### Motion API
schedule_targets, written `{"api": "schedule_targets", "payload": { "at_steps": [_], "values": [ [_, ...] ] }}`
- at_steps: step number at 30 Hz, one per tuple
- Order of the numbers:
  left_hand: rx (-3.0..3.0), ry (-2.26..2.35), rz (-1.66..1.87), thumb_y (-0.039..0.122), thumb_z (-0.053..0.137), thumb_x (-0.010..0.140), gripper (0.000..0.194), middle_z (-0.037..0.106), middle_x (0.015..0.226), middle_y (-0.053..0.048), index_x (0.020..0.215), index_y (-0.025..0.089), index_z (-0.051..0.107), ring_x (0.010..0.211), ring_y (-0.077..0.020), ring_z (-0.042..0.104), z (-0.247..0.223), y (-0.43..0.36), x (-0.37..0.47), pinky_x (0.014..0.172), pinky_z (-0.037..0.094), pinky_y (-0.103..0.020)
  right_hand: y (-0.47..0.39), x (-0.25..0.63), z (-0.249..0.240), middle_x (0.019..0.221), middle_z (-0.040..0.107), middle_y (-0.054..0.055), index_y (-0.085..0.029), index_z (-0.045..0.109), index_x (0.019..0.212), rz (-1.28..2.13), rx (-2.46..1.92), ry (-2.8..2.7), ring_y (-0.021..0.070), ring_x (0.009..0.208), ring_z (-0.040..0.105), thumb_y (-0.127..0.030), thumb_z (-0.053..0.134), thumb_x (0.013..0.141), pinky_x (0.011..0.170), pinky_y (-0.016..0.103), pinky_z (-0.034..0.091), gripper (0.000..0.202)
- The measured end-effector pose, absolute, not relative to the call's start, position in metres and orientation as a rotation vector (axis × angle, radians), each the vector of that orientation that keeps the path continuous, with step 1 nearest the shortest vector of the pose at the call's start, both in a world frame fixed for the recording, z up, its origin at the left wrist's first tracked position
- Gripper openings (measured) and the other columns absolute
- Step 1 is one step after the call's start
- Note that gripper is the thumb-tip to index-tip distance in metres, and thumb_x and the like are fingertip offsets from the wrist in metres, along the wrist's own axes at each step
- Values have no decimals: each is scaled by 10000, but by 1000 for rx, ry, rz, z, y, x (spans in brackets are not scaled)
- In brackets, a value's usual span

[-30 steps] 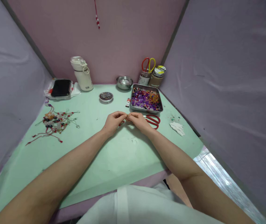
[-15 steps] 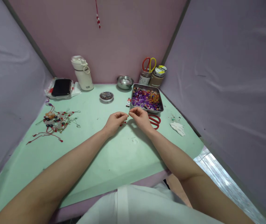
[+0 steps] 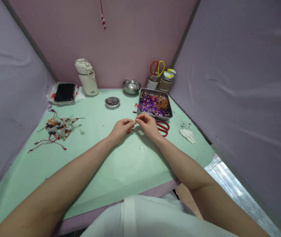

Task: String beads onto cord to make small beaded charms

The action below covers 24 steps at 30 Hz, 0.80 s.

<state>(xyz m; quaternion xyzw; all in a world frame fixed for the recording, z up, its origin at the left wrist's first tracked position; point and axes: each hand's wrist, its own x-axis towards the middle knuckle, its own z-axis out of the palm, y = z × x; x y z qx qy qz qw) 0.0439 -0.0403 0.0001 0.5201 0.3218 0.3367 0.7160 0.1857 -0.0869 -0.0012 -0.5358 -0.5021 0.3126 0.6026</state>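
Note:
My left hand (image 3: pixel 122 130) is closed in a pinch, with a small string of red and clear beads (image 3: pixel 130 130) hanging at its fingertips. Close beside it, my right hand (image 3: pixel 148 125) pinches with thumb and forefinger; whatever it holds there is too small to make out. The fingertips of both hands nearly meet. Red-handled scissors (image 3: pixel 163 128) lie just right of my right hand, partly covered by it. Behind that hand stands a metal tray (image 3: pixel 171 113) of purple, orange and dark beads.
Beaded strings (image 3: pixel 59 128) lie at the left, near a black phone (image 3: pixel 64 92) and a white bottle (image 3: pixel 88 79). Farther back are a round case (image 3: pixel 112 102), a metal bowl (image 3: pixel 132 87), a scissors jar (image 3: pixel 152 82) and a lidded jar (image 3: pixel 165 83). White tissue (image 3: pixel 187 135) lies right.
Both hands hold nearly the same place and pose. The beads by my left hand have shifted very slightly.

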Motion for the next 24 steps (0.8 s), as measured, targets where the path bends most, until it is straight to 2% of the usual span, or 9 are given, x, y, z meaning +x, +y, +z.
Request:
{"api": "schedule_targets", "payload": {
  "at_steps": [6,11,24],
  "values": [
    [1104,746,779,282,741,653,166,565,643,-4,700,140,669,527,-69,459,3,-39,43,506,328,-235,-87,192,-4,827,616,-2,-222,597,870,699,-1284,-1211,151,769,557,-308,639,749,728,306,440,155],
    [1092,749,807,279,743,644,163,571,630,-4,693,142,670,522,-71,458,2,-38,43,501,325,-236,-89,194,-1,848,616,4,-225,597,883,738,-1322,-1302,154,790,557,-294,676,719,695,306,434,195],
    [1131,748,832,328,742,663,194,583,631,-2,705,149,679,536,-83,465,-4,-37,43,521,351,-242,-89,187,-4,800,587,-17,-222,581,880,801,-1236,-1220,125,735,545,-351,717,710,700,290,436,253]
  ]
}}
